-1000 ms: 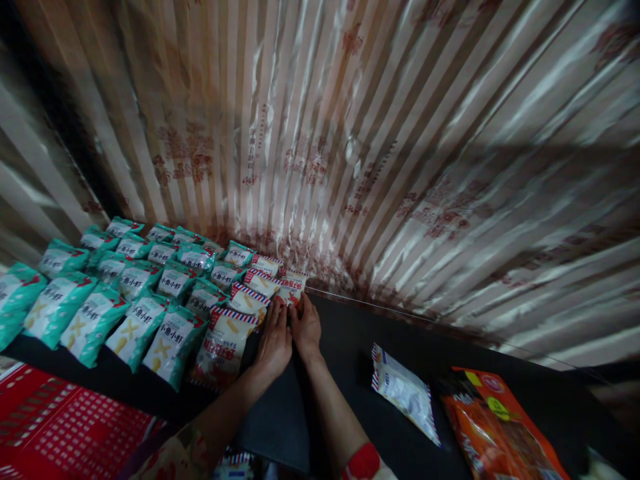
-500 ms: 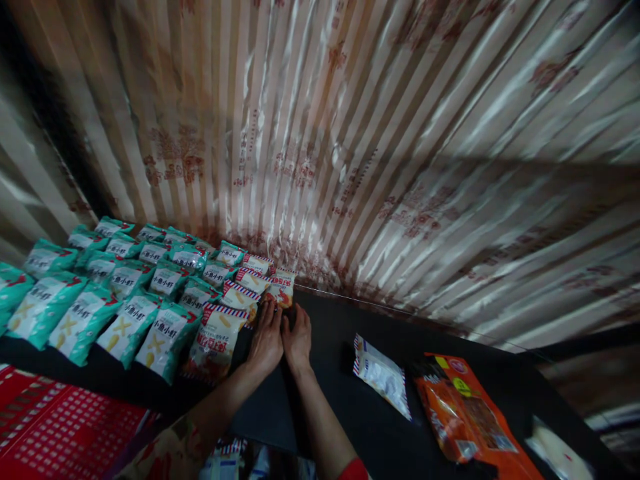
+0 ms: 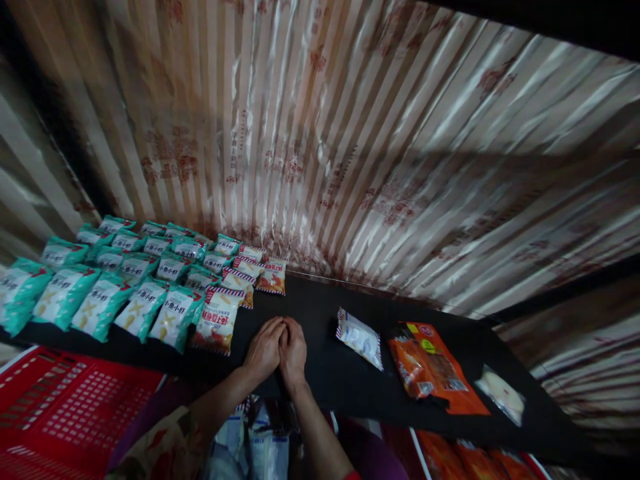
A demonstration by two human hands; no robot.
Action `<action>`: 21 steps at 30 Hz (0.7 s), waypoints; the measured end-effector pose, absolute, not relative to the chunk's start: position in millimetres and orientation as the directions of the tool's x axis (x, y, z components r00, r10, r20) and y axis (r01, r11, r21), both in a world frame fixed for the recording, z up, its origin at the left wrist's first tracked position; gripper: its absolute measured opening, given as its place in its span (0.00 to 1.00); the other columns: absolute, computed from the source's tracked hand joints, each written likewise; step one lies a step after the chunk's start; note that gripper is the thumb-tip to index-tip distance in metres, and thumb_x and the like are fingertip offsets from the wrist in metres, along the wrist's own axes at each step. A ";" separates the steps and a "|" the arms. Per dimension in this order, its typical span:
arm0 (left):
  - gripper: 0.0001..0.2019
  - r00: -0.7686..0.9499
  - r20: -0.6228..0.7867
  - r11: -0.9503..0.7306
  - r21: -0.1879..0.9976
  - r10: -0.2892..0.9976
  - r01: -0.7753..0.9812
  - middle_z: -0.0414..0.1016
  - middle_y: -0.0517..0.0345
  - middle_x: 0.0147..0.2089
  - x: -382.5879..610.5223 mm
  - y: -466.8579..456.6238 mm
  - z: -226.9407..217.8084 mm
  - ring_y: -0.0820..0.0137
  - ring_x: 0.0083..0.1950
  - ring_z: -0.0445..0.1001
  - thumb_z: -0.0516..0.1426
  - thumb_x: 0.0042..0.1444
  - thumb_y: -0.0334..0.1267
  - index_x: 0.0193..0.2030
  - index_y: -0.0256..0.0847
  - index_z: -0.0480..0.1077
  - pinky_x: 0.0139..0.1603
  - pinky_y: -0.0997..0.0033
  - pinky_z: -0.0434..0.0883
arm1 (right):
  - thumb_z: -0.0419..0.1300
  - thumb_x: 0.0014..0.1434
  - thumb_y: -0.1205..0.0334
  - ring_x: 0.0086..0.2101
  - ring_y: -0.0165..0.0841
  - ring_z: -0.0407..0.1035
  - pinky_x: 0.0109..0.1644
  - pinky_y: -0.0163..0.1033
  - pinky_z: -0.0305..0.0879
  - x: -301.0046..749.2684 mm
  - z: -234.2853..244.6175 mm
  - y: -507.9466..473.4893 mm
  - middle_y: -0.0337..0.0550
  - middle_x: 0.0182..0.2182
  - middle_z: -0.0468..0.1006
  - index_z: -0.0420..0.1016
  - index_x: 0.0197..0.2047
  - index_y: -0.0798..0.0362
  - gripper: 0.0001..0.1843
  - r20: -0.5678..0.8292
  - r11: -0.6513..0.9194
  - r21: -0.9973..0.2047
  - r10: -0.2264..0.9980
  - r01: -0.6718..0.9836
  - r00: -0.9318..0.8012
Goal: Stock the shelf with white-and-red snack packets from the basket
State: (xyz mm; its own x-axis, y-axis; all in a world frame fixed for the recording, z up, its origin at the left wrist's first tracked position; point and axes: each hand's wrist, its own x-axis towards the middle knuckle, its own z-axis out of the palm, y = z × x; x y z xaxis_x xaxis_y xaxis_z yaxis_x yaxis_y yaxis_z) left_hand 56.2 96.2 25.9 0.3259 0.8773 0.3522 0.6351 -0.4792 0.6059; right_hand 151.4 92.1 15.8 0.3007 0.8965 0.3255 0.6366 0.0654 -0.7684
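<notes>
My left hand [image 3: 264,348] and my right hand [image 3: 293,348] are drawn together over the black shelf surface [image 3: 315,313], touching at the fingers. Both have their fingers curled inward, so whatever is inside them, if anything, is hidden. To the left of my left hand a white-and-red snack bag [image 3: 216,321] with a striped top edge leans in the front row. Behind it are more bags of that kind, the farthest one [image 3: 273,275] standing beyond my hands. Rows of teal-and-white snack bags [image 3: 173,313] fill the left part of the shelf.
Right of my hands lie a striped-edge bag [image 3: 361,339], orange packets [image 3: 434,367] and a clear packet with something white [image 3: 501,392]. Below the shelf are a red basket [image 3: 85,400], several pale packets [image 3: 267,450] and orange packets [image 3: 470,460]. Foil-like sheeting [image 3: 300,133] hangs behind.
Both hands have drawn back from the farthest white-and-red bag towards me, and their fingers have curled in. My view has shifted, showing more below the shelf.
</notes>
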 end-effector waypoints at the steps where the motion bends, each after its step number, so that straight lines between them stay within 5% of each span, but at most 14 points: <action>1: 0.21 0.329 0.362 -0.488 0.606 0.872 0.628 0.71 0.46 0.55 54.8 89.2 26.4 0.64 0.57 0.68 0.47 0.54 0.26 0.53 0.36 0.69 0.59 0.57 0.68 | 0.46 0.56 0.65 0.45 0.36 0.70 0.53 0.44 0.65 150.4 17.4 84.6 0.53 0.43 0.76 0.75 0.43 0.55 0.18 0.313 0.058 -0.774 0.900 0.630 0.302; 13: 0.17 0.278 0.528 -0.586 0.608 0.802 0.535 0.71 0.46 0.51 29.0 -2.0 12.2 0.67 0.53 0.70 0.44 0.60 0.31 0.48 0.38 0.70 0.55 0.65 0.71 | 0.45 0.57 0.68 0.46 0.34 0.70 0.53 0.44 0.66 131.3 15.2 -12.1 0.51 0.44 0.76 0.74 0.46 0.55 0.20 0.326 0.114 -0.771 0.916 0.626 0.235; 21: 0.16 0.332 0.394 -0.515 0.675 0.857 0.528 0.71 0.50 0.43 15.3 -45.3 9.8 0.70 0.45 0.72 0.43 0.58 0.27 0.40 0.39 0.72 0.48 0.69 0.72 | 0.45 0.58 0.68 0.48 0.34 0.69 0.54 0.43 0.66 123.2 -6.2 -72.1 0.50 0.45 0.76 0.72 0.49 0.55 0.20 0.352 0.178 -0.741 0.924 0.647 0.149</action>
